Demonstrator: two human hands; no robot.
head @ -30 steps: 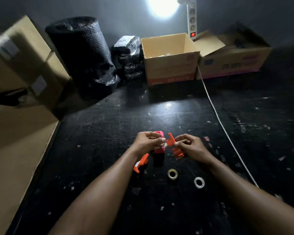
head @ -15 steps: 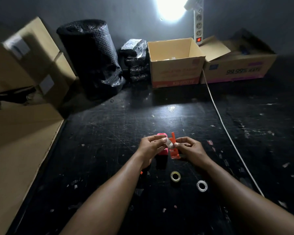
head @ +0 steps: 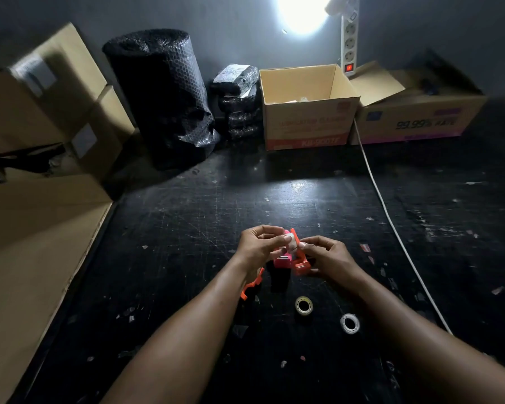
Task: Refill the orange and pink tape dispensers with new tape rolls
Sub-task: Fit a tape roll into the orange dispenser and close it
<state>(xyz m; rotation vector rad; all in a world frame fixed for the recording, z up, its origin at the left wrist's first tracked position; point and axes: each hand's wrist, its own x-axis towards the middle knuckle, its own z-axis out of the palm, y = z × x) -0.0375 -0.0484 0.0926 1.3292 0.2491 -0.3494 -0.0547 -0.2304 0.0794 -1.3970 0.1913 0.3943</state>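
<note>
Both hands, left (head: 260, 246) and right (head: 327, 256), pinch a pale tape roll (head: 292, 243) between them against the orange dispenser (head: 299, 260). Pink dispenser (head: 283, 261) stands just beside it, under the left hand.

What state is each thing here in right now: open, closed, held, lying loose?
Left hand: pinching a small pale roll.
Right hand: pinching the same roll.
Orange dispenser: open, on the table.
Pink dispenser: on the table.
Yellowish tape roll: lying loose.
White ring: lying loose.
Middle cardboard box: open.
Power strip switch: lit.
</note>
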